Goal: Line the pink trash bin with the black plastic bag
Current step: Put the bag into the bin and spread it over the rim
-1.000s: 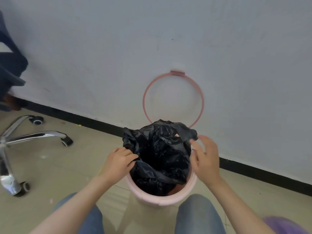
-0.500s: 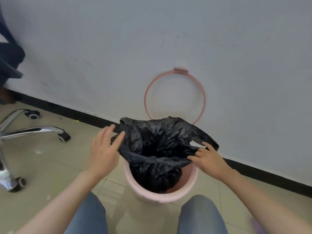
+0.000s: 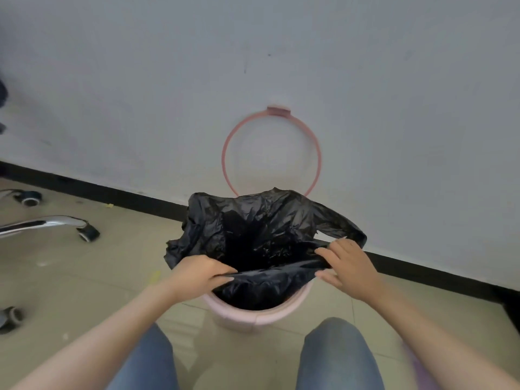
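We face a pale grey-white wall (image 3: 140, 80), smudged with a few faint marks. A black baseboard (image 3: 126, 196) runs along its foot, slanting down to the right. Below lies a floor (image 3: 112, 263) of beige tiles with thin grout lines. At the left we see the chrome legs of an office chair (image 3: 45, 223), with black casters.

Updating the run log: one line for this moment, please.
stage: spreading bag mouth | left hand: gripping black bag near edge | right hand: gripping same edge | pink bin: bag inside, rim uncovered
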`<state>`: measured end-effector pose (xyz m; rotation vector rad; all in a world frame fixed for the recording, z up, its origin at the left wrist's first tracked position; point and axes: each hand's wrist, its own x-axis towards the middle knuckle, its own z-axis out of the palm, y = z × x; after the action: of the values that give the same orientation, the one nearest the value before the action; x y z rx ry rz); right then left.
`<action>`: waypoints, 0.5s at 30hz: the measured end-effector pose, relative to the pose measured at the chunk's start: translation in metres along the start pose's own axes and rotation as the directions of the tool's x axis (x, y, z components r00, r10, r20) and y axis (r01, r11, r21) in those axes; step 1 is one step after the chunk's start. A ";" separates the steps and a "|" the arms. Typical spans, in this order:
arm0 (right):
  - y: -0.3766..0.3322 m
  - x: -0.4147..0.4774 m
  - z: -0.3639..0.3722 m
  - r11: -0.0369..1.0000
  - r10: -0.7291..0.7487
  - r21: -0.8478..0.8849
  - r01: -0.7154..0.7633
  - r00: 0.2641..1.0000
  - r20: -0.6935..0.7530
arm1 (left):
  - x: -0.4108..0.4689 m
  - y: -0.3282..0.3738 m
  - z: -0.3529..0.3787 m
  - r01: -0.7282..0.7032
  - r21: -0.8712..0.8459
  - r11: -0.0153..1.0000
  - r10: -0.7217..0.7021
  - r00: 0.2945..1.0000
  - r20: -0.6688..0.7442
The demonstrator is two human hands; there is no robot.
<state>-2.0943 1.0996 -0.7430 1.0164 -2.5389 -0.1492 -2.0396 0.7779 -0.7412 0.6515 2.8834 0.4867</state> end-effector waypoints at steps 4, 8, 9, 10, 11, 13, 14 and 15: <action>-0.009 -0.002 0.007 0.983 -0.163 -0.102 0.156 0.984 -0.070 | 0.002 -0.010 -0.020 0.139 -0.340 0.930 -0.122 0.990 0.071; -0.018 0.016 0.007 0.994 0.100 -0.016 -0.107 0.965 -0.243 | 0.000 -0.012 -0.025 0.155 -0.379 0.912 -0.138 0.988 0.072; -0.014 0.021 0.004 0.987 0.150 -0.018 -0.160 0.956 -0.250 | -0.001 -0.012 -0.025 0.168 -0.374 0.912 -0.148 0.986 0.081; -0.008 0.024 0.000 0.978 0.193 -0.035 -0.207 0.952 -0.240 | -0.003 -0.013 -0.024 0.179 -0.380 0.907 -0.155 0.984 0.093; -0.001 0.027 -0.004 0.965 0.235 -0.060 -0.254 0.945 -0.229 | -0.005 -0.015 -0.022 0.191 -0.374 0.908 -0.165 0.981 0.101; 0.013 0.029 -0.010 0.942 0.290 -0.098 -0.320 0.926 -0.241 | -0.008 -0.017 -0.012 0.212 -0.358 0.909 -0.190 0.977 0.095; 0.017 0.027 -0.012 0.942 0.278 -0.114 -0.316 0.924 -0.261 | -0.010 -0.017 -0.005 0.215 -0.358 0.909 -0.197 0.977 0.086; 0.019 0.023 -0.012 0.953 0.233 -0.123 -0.276 0.930 -0.283 | -0.012 -0.015 0.001 0.219 -0.355 0.909 -0.200 0.976 0.089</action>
<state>-2.1163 1.0984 -0.7203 0.5922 -2.3416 -0.1309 -2.0344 0.7601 -0.7461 0.2856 2.6653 0.9235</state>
